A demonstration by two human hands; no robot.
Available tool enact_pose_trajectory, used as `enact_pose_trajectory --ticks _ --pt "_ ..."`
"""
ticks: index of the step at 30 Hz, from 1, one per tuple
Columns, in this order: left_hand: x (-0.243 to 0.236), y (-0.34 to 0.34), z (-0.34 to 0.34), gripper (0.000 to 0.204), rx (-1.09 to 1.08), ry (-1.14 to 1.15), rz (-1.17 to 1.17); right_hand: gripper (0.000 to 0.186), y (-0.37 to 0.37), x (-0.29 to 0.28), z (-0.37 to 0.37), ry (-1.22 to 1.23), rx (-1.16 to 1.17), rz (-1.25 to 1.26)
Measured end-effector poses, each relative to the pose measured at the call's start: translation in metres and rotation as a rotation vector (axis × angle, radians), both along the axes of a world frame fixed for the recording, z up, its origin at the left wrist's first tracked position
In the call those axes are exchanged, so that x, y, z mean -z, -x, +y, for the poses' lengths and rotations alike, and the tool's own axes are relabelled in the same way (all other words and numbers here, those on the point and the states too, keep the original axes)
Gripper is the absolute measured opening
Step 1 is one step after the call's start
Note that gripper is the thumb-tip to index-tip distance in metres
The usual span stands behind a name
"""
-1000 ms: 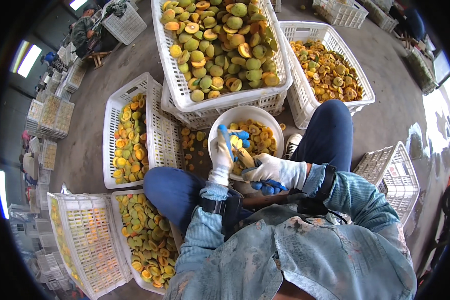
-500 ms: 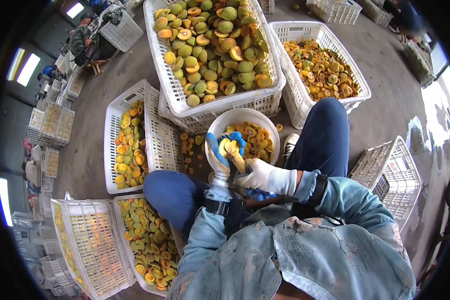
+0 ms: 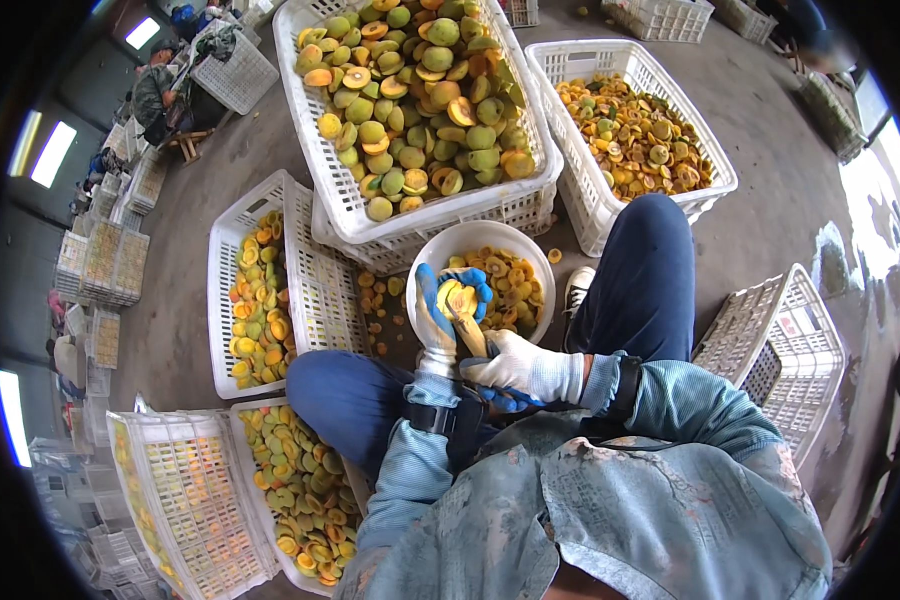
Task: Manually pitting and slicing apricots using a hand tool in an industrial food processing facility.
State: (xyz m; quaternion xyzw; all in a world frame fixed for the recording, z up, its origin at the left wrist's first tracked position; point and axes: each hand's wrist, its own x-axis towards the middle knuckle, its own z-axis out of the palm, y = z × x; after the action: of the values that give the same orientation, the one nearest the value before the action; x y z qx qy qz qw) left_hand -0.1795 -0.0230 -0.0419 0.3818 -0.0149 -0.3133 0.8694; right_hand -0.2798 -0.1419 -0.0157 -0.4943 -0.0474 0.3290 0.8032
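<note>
A halved yellow-green fruit [image 3: 458, 297], like a peach or plum, is cupped in my left hand [image 3: 431, 318], which wears a blue-and-white glove. Its yellow cut face is turned up, with the fingers curled around it. My right hand [image 3: 525, 366], gloved alike, grips a tool with a thick wooden-looking handle [image 3: 469, 333]. The tool's front end meets the fruit; its tip is hidden there. Both hands are over the near side of a round white bucket [image 3: 458, 240] between my knees. Yellow fruit pieces [image 3: 513, 285] lie inside the bucket.
Ahead, a white crate [image 3: 547, 172] heaped with fruit rests on another. Right of it, a crate [image 3: 585, 205] holds darker pieces. Fruit-filled crates [image 3: 322, 275] stand on my left, one crate [image 3: 205, 490] tilted; another [image 3: 770, 335] is at right. A person [image 3: 158, 95] sits far left.
The wooden-handled tool has become steeper, and my right hand has shifted slightly left and down. My left hand still cups the fruit over the bucket. The whole view has shifted a little.
</note>
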Motion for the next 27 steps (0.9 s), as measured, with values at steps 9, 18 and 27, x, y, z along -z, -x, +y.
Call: enact_pose_trajectory --ticks 9,18,27 --pt "-0.004 0.011 -0.013 0.072 0.044 0.362 0.148 0.010 -0.003 -0.044 -0.039 -0.217 -0.129 0.497" --pt "-0.035 0.014 0.010 0.071 0.090 -0.319 -0.382 0.018 -0.001 -0.017 -0.037 0.179 -0.050 -0.487" --pt "-0.025 0.007 -0.001 0.056 -0.011 -0.072 -0.063 0.008 -0.001 -0.043 -0.014 -0.170 0.011 0.486"
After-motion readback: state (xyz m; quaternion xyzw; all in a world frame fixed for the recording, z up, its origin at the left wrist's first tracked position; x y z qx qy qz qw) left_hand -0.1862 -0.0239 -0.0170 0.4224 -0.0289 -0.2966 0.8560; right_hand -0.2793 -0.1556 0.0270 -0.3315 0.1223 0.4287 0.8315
